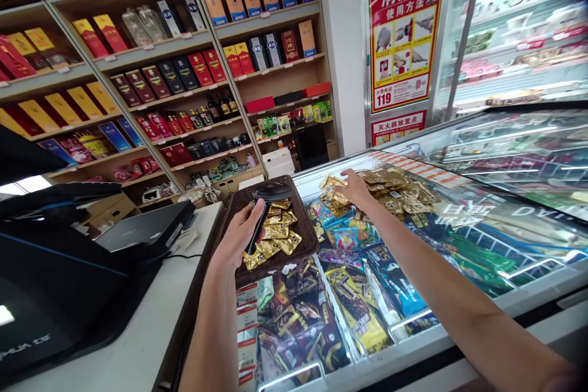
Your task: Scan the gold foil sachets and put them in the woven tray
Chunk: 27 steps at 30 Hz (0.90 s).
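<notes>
My left hand (pixel 245 226) is closed round the handle of a black tool (pixel 272 190) with a broad dark head, much like a barcode scanner. It is over a brown woven basket (pixel 307 245), where several small gold packets (pixel 278 231) lie in a loose heap. To the right, my right hand (pixel 356 188) reaches across the freezer's glass top, its fingers closed on gold packets (pixel 334 187). Beside and behind that hand spreads a pile of gold-brown packets (pixel 404 190) on the glass. The right fingertips are partly hidden.
Under the glass of the chest freezer (pixel 362 373) lie bagged goods, with wire dividers between them. At left stand a pale counter (pixel 133 324) and a black checkout machine (pixel 59 275). Shelves of boxed goods (pixel 174 76) line the back wall, beside a red-and-yellow poster (pixel 407 37).
</notes>
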Available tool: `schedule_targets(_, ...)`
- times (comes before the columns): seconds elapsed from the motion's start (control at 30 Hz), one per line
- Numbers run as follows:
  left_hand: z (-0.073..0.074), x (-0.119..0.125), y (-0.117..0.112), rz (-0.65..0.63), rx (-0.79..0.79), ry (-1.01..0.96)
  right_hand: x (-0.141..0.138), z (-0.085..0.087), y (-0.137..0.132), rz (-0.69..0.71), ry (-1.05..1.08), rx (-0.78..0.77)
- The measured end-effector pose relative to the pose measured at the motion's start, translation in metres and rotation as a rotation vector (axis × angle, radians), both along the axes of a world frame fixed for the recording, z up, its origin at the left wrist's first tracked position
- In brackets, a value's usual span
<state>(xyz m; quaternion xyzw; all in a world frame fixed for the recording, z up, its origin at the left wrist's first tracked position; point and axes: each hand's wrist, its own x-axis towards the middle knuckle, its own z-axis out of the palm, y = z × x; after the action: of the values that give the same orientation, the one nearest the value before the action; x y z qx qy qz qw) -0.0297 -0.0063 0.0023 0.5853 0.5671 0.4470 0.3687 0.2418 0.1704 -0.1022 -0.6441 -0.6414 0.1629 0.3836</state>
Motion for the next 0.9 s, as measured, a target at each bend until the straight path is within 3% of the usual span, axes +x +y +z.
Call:
schedule_targets(0.17,0.005,0.007,-0.006,-0.037,-0.045,0.079,-0.008,0.021,-0.017,0.245,0.503,-0.046)
schedule_targets(0.3,0.003,0.013,-0.006,-0.079,-0.019,0.088,-0.014,0.032,-0.028,0.299,0.701,-0.102)
schedule_targets(0.57,-0.008,0.021,0.001,-0.092,-0.011,0.119,-0.018,0.036,-0.034,0.317,0.764,-0.116)
schedule_targets(0.8,-0.006,0.016,0.002,-0.120,-0.010,0.097,-0.018,0.036,-0.036,0.302,0.674,-0.178)
schedule_targets(0.9,-0.003,0.009,0.002,-0.083,-0.012,0.079,-0.020,0.033,-0.037,0.373,0.567,-0.277)
